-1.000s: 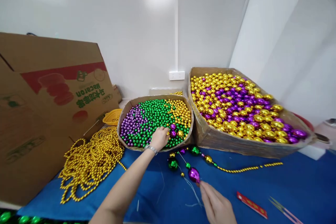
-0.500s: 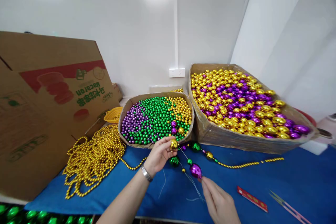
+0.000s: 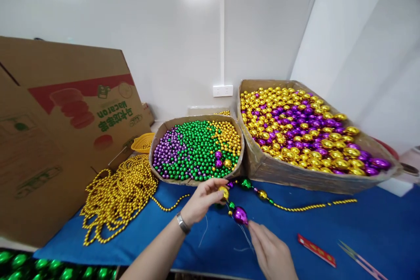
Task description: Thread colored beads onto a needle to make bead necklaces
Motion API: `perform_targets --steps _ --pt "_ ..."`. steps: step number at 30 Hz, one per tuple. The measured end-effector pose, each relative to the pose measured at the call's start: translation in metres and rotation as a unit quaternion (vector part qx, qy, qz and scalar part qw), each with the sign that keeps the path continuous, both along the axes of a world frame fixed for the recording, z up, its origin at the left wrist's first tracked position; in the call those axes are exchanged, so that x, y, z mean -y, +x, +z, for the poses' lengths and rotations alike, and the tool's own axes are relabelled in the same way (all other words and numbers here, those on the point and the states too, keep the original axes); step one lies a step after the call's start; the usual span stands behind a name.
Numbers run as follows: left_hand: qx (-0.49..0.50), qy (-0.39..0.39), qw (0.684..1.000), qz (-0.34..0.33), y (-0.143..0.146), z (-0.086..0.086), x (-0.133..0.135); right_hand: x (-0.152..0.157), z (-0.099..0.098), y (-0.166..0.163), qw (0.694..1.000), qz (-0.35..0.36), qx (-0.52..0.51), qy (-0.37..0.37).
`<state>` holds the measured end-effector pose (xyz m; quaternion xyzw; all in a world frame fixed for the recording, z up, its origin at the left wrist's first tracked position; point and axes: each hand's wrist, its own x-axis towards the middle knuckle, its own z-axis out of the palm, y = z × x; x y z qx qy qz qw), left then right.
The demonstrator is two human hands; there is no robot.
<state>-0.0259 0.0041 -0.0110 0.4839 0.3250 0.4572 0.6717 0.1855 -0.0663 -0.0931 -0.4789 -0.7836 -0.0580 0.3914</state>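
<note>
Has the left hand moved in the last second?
Yes. The left hand left the small bead box and now pinches a gold bead nearer the person.

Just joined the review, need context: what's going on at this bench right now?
A person is working with beads at a blue-covered table. The left hand pinches a gold bead in its fingertips. The right hand has its fingertips at the end of a purple bead on a part-made strand; whether it grips the thread is unclear. Behind are a small box of small beads and a large box of bigger ones.
</note>
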Motion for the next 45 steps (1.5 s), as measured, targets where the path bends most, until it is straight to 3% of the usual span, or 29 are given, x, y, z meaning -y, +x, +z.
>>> perform_targets --steps 5,11,22,28,33,41,45 --pt "0.073 -0.042 0.996 -0.004 0.008 -0.006 0.011 0.001 0.000 -0.001 0.997 0.029 -0.055 -0.054" --pt "0.038 -0.022 0.999 0.031 0.009 -0.010 0.012 0.004 0.003 0.000 0.986 0.054 -0.107 -0.117" --pt "0.039 -0.025 0.998 0.040 0.010 -0.012 0.015 0.007 0.002 -0.006 0.983 0.026 -0.121 -0.135" --pt "0.046 -0.032 0.997 0.062 0.010 -0.014 0.015 0.007 0.001 -0.003 0.992 0.035 -0.084 -0.092" --pt "0.021 0.004 0.997 0.069 0.011 -0.012 0.019 0.008 0.004 -0.001 0.988 0.031 -0.113 -0.098" --pt "0.053 -0.048 0.996 0.062 0.009 -0.009 0.016 0.011 0.013 -0.003 0.977 0.039 -0.163 -0.128" --pt "0.046 -0.034 0.997 0.059 0.009 -0.008 0.017 0.010 0.012 -0.003 0.979 0.029 -0.164 -0.117"
